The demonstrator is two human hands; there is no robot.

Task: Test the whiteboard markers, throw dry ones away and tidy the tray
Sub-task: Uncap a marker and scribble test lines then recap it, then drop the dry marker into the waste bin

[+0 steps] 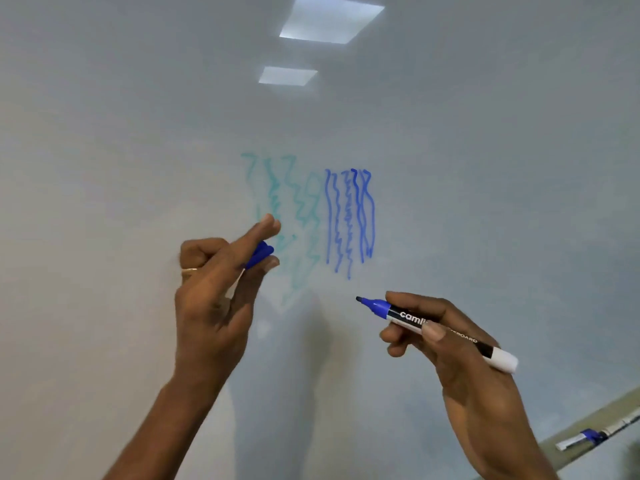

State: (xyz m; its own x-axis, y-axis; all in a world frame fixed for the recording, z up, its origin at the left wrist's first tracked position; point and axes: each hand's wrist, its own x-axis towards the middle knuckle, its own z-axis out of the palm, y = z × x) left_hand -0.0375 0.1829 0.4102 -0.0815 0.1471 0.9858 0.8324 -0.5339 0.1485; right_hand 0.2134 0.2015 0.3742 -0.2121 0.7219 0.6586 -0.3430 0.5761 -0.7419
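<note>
Right hand (450,344) grips uncapped marker (407,314); long axis slants, tip aimed up-left. Left hand (211,306) pinches blue cap (260,255), up-left of tip, apart. Tray (616,407) lower right, nearer right hand.

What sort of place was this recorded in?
Probably an office or classroom: a whiteboard with blue and teal marker scribbles, ceiling light panels reflected in it, and a marker tray along its lower edge.
</note>
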